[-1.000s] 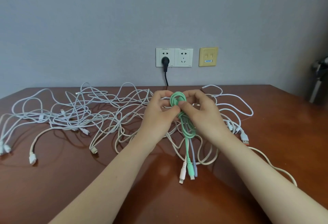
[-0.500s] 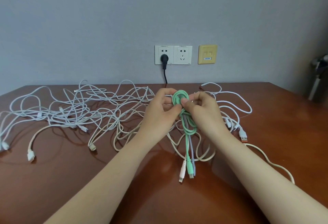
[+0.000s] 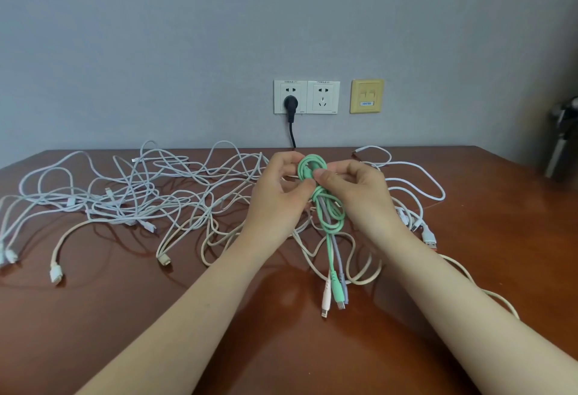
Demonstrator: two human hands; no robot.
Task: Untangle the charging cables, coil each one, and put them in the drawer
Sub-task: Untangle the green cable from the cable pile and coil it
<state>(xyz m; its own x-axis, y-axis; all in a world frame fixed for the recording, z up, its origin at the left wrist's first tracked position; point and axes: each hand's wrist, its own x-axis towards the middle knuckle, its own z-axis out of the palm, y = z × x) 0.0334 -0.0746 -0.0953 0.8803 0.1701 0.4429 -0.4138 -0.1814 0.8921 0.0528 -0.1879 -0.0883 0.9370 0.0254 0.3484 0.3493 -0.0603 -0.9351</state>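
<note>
While left hand (image 3: 275, 199), right hand (image 3: 359, 199) pinch green cable (image 3: 329, 250), white cables (image 3: 131, 194) litter table (image 3: 312, 360) below sockets (image 3: 306, 96).

green cable (image 3: 329, 220): the crossing is buried under the thumbs of the left hand (image 3: 275, 203) and right hand (image 3: 359, 200) (no telling how it wraps)
white cables (image 3: 137, 189): far-left ends run off the picture's edge
dark object (image 3: 563, 144): blurred and cut by the right edge
black cord (image 3: 291, 132): drops out of sight behind the table (image 3: 500, 207)
</note>
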